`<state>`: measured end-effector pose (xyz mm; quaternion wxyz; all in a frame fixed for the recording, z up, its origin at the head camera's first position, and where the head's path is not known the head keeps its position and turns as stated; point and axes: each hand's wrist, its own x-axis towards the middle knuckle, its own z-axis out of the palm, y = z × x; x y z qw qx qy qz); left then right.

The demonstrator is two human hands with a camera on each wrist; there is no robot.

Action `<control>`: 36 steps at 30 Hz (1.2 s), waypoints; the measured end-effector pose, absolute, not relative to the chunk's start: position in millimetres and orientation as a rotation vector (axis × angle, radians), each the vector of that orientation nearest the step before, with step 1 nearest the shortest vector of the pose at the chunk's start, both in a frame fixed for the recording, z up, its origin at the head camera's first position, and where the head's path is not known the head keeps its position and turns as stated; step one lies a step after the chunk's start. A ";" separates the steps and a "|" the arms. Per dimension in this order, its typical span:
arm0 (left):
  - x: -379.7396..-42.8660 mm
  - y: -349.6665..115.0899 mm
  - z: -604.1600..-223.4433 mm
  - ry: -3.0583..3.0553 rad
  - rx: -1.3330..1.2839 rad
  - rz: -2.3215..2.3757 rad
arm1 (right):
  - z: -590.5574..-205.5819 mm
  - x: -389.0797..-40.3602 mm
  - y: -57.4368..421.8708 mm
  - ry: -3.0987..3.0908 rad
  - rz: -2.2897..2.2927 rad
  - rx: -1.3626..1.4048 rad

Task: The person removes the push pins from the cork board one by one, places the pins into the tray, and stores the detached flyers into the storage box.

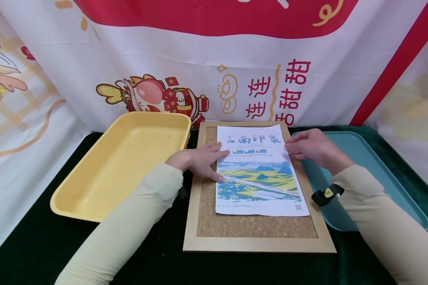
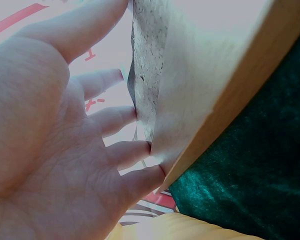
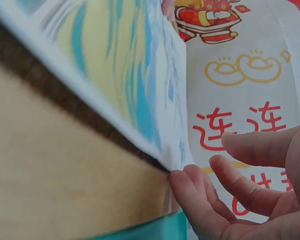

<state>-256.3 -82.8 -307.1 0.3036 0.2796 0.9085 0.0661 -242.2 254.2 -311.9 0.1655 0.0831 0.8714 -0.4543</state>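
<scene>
A printed paper sheet [image 1: 256, 174] with a landscape picture and blue characters lies on a wood-framed cork board [image 1: 208, 221]. My left hand [image 1: 204, 160] has its fingers spread, and their tips touch the sheet's left edge; in the left wrist view the palm and straight fingers [image 2: 130, 155] show beside the board's frame. At the sheet's upper right edge is my right hand [image 1: 315, 148], over the frame. The right wrist view shows its fingertips [image 3: 182, 182] touching the paper's edge, thumb apart from the fingers.
To the left of the board stands a deep yellow tray [image 1: 103, 170]. A blue-green tray [image 1: 374, 170] sits at the right, partly under the right arm. Dark green cloth [image 1: 157, 257] covers the table, and a printed white and red curtain [image 1: 157, 51] hangs behind.
</scene>
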 end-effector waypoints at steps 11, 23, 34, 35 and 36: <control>-257.4 -84.8 -307.7 2.403 0.741 0.178 | -313.0 -244.0 244.6 2.446 -1.378 0.293; -257.7 -84.6 -306.9 2.401 0.766 0.152 | -320.7 -251.1 246.8 2.454 -1.390 0.387; -254.3 -78.8 -306.9 2.533 0.662 0.477 | -329.0 -250.2 250.0 2.432 -1.468 0.424; -253.1 -78.7 -306.6 2.542 0.606 0.569 | -329.8 -249.9 251.5 2.418 -1.496 0.428; -251.9 -79.0 -306.4 2.543 0.543 0.664 | -330.4 -249.4 253.2 2.407 -1.518 0.430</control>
